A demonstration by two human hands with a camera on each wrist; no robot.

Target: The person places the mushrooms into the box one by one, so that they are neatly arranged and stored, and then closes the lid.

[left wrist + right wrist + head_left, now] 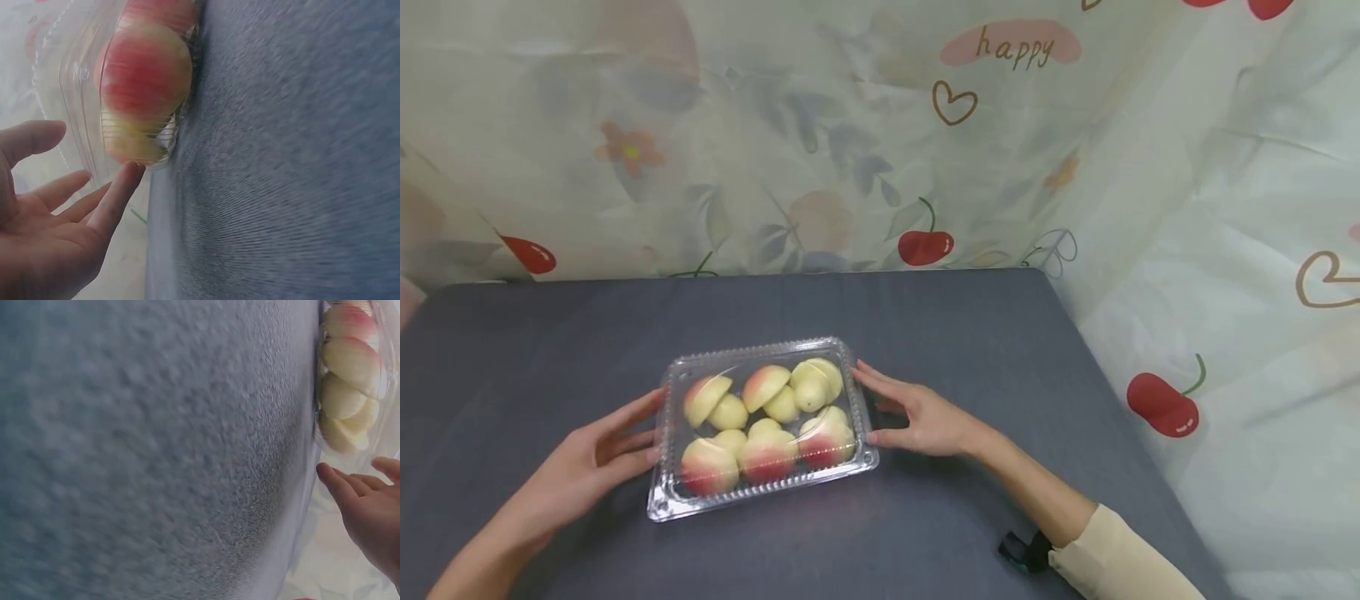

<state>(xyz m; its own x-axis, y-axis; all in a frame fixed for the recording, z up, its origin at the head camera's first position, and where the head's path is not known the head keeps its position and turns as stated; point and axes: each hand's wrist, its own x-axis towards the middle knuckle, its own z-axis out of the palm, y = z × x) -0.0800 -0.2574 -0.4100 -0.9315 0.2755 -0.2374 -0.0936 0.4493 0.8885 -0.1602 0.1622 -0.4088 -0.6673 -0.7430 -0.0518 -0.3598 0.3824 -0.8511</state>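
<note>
A clear plastic lidded box (763, 493) lies slightly askew on the dark cloth. Inside it are several cream-and-red pieces (769, 454) that look like peaches, some shaped like caps on round stems. At the box's left end is my left hand (591, 467), its fingers spread and mostly straight, with fingertips at the rim. My right hand (917, 417) reaches the opposite end, fingertips and thumb at the edge. In the left wrist view, one fingertip of the left hand (69, 231) meets the box wall. The right wrist view shows the right hand (369, 500) close beside the box's end.
A dark grey cloth (962, 333) covers the table. Behind and to the right hangs a pale printed curtain (820, 150) with cherries and hearts. A small black object (1026, 552) shows by the right sleeve (1112, 558).
</note>
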